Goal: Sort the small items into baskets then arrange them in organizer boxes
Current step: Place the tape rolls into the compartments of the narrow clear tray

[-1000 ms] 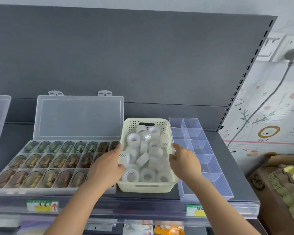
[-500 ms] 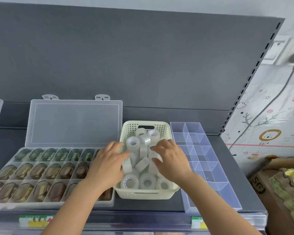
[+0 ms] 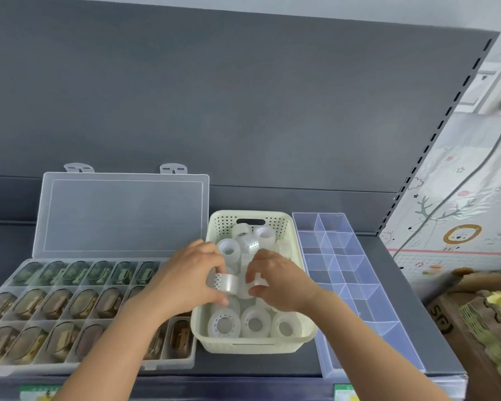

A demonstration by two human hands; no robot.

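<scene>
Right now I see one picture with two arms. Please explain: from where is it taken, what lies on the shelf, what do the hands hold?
No machine: a person wears a camera on the head, looking down along both arms. On the grey shelf stands a cream basket of clear tape rolls. Left of it lies an open organizer box of brownish items; right of it, an empty blue divided box. The left hand pinches one tape roll; the right hand seems to pinch a second roll.

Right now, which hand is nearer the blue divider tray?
Right. The right hand pinches a tape roll over the basket's right half, beside the blue divider tray. The left hand grips a dotted tape roll over the basket's left side, farther away.
</scene>
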